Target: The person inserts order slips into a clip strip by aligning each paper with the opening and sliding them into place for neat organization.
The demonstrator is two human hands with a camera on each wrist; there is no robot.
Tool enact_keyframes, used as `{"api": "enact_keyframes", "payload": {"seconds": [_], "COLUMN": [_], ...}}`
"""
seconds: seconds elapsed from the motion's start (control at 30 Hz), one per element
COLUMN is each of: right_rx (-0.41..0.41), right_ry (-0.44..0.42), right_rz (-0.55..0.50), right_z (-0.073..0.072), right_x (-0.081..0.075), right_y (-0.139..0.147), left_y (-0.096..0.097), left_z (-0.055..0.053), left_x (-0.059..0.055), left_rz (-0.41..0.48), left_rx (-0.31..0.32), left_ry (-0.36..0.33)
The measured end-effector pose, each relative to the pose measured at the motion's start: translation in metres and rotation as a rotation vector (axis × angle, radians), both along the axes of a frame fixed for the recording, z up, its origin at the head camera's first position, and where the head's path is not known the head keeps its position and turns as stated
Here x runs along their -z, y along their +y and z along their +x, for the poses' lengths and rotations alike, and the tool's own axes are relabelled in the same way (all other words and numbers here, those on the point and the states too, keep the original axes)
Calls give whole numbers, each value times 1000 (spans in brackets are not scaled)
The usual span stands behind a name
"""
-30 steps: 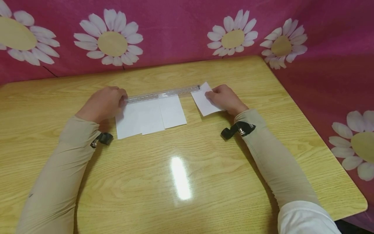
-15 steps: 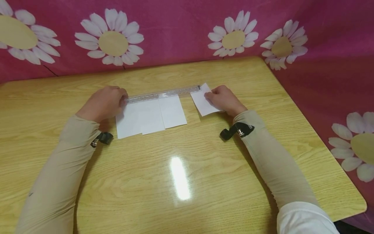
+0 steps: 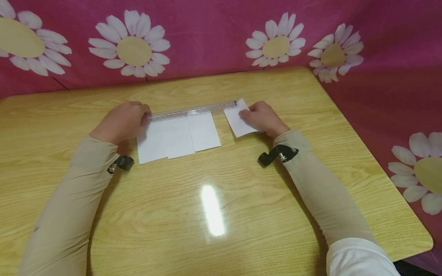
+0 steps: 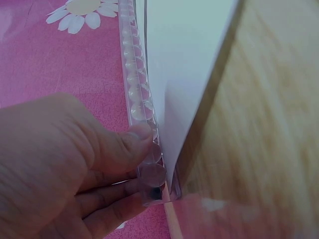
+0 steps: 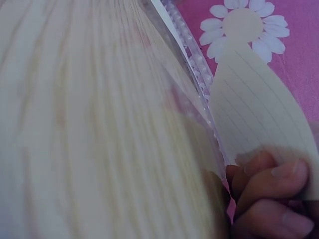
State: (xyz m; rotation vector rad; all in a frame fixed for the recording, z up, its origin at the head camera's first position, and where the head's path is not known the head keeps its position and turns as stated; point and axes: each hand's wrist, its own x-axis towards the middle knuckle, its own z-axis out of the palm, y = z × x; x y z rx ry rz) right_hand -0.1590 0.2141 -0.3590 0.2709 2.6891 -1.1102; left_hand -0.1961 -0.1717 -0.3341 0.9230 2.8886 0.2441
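A long clear plastic strip with a row of round clear bumps [image 3: 193,110] lies across the far part of the table. My left hand [image 3: 124,120] grips its left end, thumb on the bumpy face [image 4: 141,108]. Three white paper slips [image 3: 204,132] sit side by side with their upper edges along the strip; the left ones overlap. Between thumb and fingers, my right hand [image 3: 264,117] pinches a separate white paper slip [image 3: 237,122] at the strip's right end. In the right wrist view this slip [image 5: 254,104] bends upward and shows faint lines.
The wooden table [image 3: 172,214] has a rounded front right corner and a bright light reflection. A pink cloth with white daisies [image 3: 207,34] hangs behind it and along the right side. Black camera mounts [image 3: 279,154] are strapped over both sleeves.
My right hand has shifted slightly left with the paper slip it pinches, closer to the other slips. My left hand and the clear strip have stayed in place.
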Motion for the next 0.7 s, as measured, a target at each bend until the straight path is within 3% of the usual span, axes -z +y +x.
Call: {"api": "enact_keyframes", "payload": {"seconds": [0.7], "right_rx": [-9], "right_ry": [-14], "right_rz": [20], "right_z": [-2], "right_x": [-1], "right_y": [-6], "left_y": [2], "left_z": [1], "left_x": [0], "left_rz": [-11], "left_rx": [-28], "left_ry": [-15]}}
